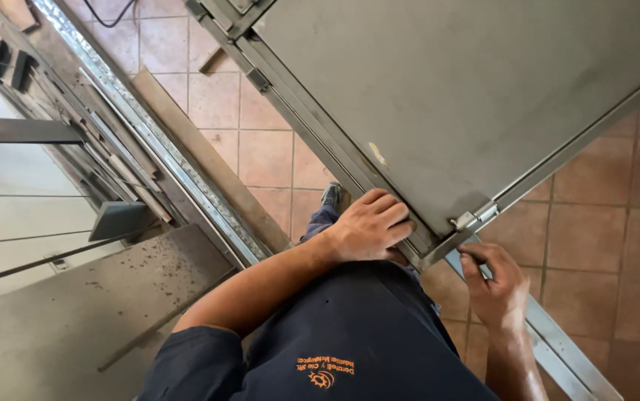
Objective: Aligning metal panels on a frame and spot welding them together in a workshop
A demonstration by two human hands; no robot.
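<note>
A large grey sheet-metal panel (468, 96) with a steel frame fills the upper right. My left hand (368, 226) rests on the frame's edge near the panel's lower corner, fingers curled over the rail. My right hand (494, 286) sits just below that corner, fingers pinched around the corner's underside or a small part there; what it holds is hidden. A small metal hinge or latch (476, 217) sits on the frame between both hands. My dark blue shirt (349, 341) fills the bottom centre.
Terracotta floor tiles (260, 148) lie beneath. Long steel profiles and a wooden plank (186, 163) run diagonally at left. A grey metal plate (60, 319) lies at lower left. A metal rail (565, 349) extends to the lower right. My shoe (332, 197) shows below the panel.
</note>
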